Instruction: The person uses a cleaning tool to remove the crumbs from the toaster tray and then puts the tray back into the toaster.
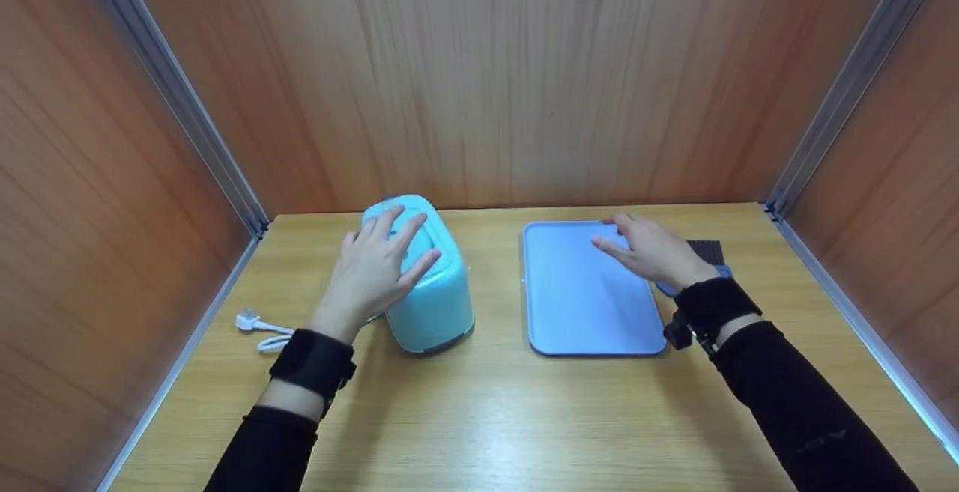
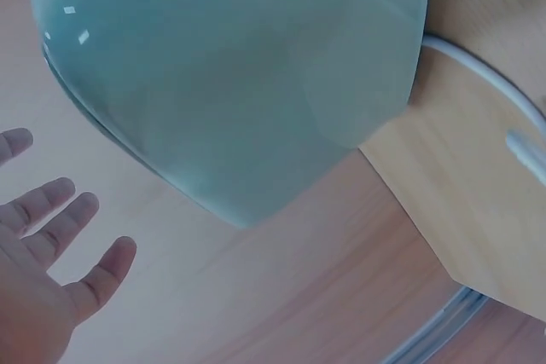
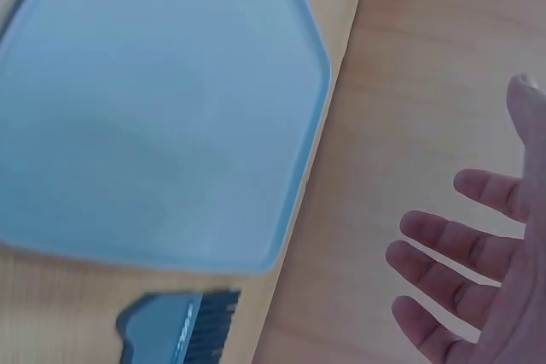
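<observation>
A rounded teal appliance stands upright on the left of the table, its glossy side filling much of the left wrist view. My left hand hovers over its lid with fingers spread, and the left wrist view shows the fingertips apart from the teal body. To the right lies a flat blue tray with a low rim. Above the tray's far right side is my right hand, fingers extended and holding nothing. In the right wrist view its fingers are spread apart, away from the tray.
A white plug and its cord lie left of the appliance. Right of the tray sits a blue-handled tool with dark ribbed teeth, partly hidden by my right hand in the head view. Wooden panels enclose the table's back and sides.
</observation>
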Motion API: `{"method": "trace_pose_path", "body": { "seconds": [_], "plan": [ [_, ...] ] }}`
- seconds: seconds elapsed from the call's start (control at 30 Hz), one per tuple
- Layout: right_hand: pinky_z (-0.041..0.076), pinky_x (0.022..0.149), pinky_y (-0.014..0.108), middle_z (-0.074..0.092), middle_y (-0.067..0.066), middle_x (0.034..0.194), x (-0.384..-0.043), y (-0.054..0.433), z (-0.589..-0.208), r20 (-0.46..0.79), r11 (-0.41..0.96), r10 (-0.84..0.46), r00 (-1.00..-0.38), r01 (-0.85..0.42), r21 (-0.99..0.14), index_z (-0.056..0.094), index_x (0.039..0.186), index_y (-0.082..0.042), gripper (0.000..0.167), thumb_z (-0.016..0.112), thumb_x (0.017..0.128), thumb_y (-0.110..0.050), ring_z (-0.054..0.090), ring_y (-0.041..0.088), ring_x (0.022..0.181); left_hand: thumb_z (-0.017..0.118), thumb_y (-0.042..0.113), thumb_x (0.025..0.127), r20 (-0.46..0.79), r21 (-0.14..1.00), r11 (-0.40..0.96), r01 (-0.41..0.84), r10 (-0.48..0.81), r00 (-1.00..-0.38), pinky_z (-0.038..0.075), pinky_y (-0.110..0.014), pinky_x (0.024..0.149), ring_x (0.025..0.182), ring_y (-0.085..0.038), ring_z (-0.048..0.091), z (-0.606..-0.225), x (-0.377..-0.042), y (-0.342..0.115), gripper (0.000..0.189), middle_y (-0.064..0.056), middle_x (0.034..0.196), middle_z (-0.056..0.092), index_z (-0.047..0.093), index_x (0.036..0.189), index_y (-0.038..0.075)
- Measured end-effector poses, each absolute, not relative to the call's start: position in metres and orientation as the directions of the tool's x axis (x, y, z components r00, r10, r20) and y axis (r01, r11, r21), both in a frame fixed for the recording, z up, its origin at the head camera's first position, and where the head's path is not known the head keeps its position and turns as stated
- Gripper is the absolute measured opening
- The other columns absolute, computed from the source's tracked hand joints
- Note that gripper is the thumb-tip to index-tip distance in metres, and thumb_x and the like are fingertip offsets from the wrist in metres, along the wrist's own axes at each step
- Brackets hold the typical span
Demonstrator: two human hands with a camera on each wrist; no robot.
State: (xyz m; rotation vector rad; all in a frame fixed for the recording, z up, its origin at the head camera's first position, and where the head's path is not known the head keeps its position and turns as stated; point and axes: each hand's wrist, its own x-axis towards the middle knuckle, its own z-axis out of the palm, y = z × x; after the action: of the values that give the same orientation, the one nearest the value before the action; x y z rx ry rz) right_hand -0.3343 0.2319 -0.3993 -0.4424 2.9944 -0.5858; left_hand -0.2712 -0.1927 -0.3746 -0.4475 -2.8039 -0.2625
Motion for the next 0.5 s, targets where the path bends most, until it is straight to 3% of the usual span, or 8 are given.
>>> {"method": "trace_pose_path", "body": {
  "seconds": [0.23, 0.5],
  "plan": [
    [0.058, 0.099, 0.055, 0.069, 0.016, 0.134, -0.311, 0.205, -0.41, 0.031, 0.844, -0.335, -0.942, -0.314, -0.435, 0.054, 0.154, -0.015, 0.072, 0.047, 0.107, -0.069, 0.067, 0.034, 0.122, 0.06, 0.058, 0.105, 0.444, 0.143, 0.911, 0.387, 0.29, -0.848, 0.047, -0.068, 0.109, 0.147, -0.041, 0.05, -0.392, -0.241, -0.193, 0.064, -0.018, 0.162, 0.05, 0.054, 0.157, 0.022],
    [0.057, 0.079, 0.036, 0.073, 0.004, 0.112, -0.279, 0.175, -0.424, 0.021, 0.776, -0.394, -0.919, -0.345, -0.529, 0.06, 0.147, -0.018, 0.053, 0.055, 0.109, -0.056, 0.067, 0.019, 0.096, 0.068, 0.05, 0.103, 0.517, 0.213, 0.902, 0.376, 0.223, -0.826, 0.049, -0.068, 0.109, 0.145, -0.043, 0.052, -0.415, -0.216, -0.193, 0.058, -0.02, 0.158, 0.052, 0.059, 0.152, 0.018]
  ]
}}
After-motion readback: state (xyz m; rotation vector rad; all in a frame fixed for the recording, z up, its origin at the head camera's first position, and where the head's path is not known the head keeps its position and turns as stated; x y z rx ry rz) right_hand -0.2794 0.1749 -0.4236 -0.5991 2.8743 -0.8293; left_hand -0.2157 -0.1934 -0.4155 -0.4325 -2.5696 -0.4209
